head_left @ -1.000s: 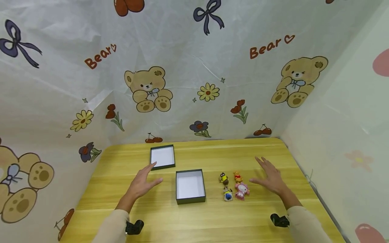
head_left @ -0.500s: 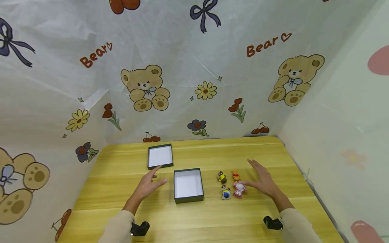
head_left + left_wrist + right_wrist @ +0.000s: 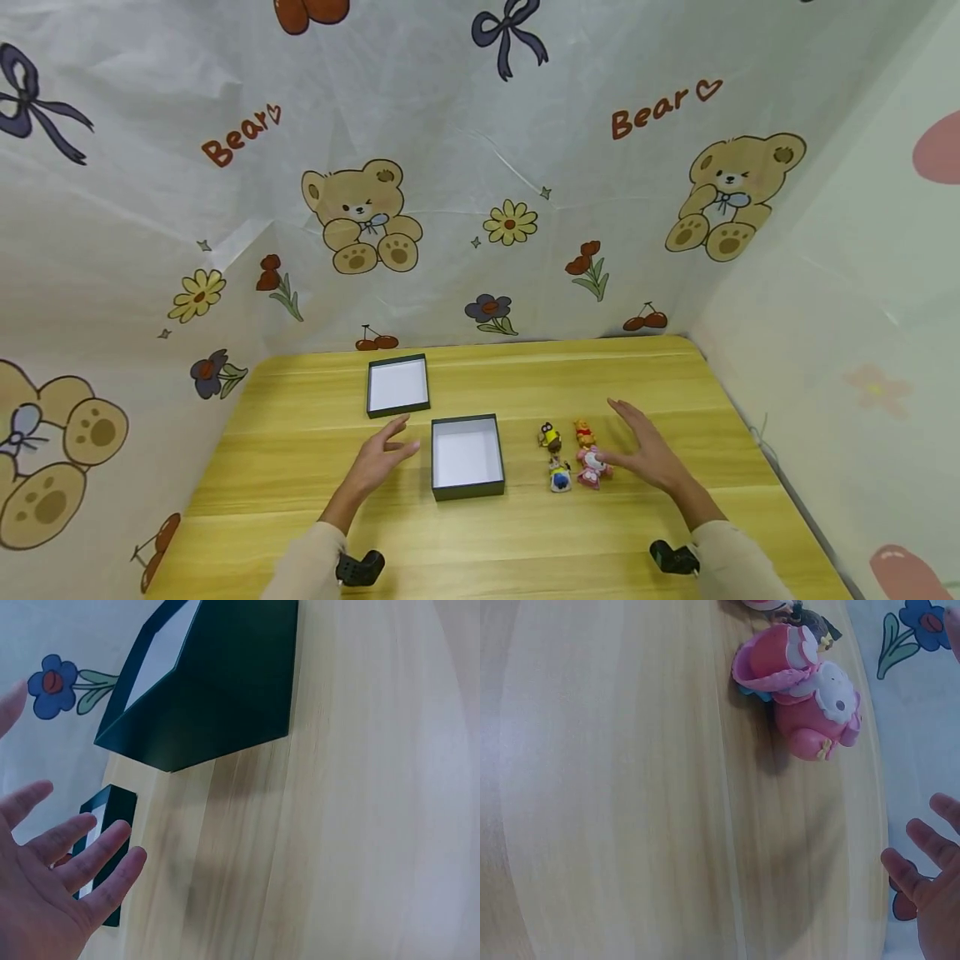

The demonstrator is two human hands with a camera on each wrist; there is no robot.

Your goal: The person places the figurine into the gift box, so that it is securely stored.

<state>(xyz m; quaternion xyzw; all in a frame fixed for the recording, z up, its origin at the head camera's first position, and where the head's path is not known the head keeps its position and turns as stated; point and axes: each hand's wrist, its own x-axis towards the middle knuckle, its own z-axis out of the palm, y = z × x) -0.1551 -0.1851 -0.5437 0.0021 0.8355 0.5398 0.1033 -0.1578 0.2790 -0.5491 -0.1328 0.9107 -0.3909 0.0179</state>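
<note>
My left hand (image 3: 378,462) hovers left of a dark green box (image 3: 468,492) with a white inside, its fingers spread and holding nothing. In the left wrist view the wall of the box (image 3: 232,682) stands beyond my fingers (image 3: 105,862). Behind it lies the matching shallow lid (image 3: 398,411), inside facing up. My right hand (image 3: 651,454) is held just right of several small figurines, fingers apart and nothing in them. Nearest to it is a pink figurine (image 3: 592,468); around that are a yellow-and-red bear (image 3: 584,433), a yellow-and-black figurine (image 3: 551,437) and a white-and-blue one (image 3: 559,475).
Everything stands on a wood-grain table (image 3: 465,550). A printed bear sheet (image 3: 450,167) hangs behind it and at the left. A pale wall (image 3: 847,333) rises on the right, with a cable (image 3: 767,446) along the table's edge. Each wrist wears a black camera (image 3: 360,568).
My left hand has moved right toward the box. My right hand has shifted left toward the figurines. The head view has swung slightly; the box, lid and figurines stay put.
</note>
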